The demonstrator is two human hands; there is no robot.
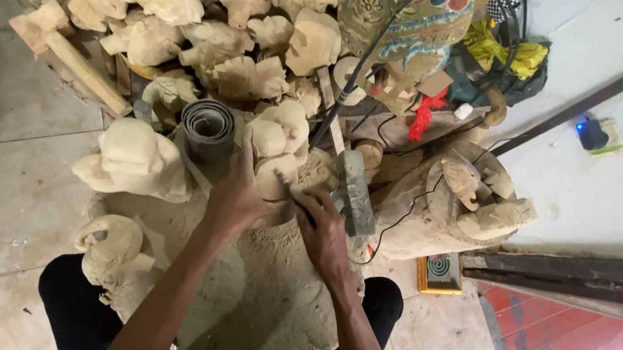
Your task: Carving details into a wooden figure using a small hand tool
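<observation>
Both hands, left gripping pale wood carving, right closed on it (tool unclear), sawdust-covered lap cloth

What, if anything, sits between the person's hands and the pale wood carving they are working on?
Nothing visible. The left hand rests directly on the pale wood carving, and the right hand is pressed against its lower side.

One painted carving, one sandpaper roll, two hands, and too many pale carvings to count.
</observation>
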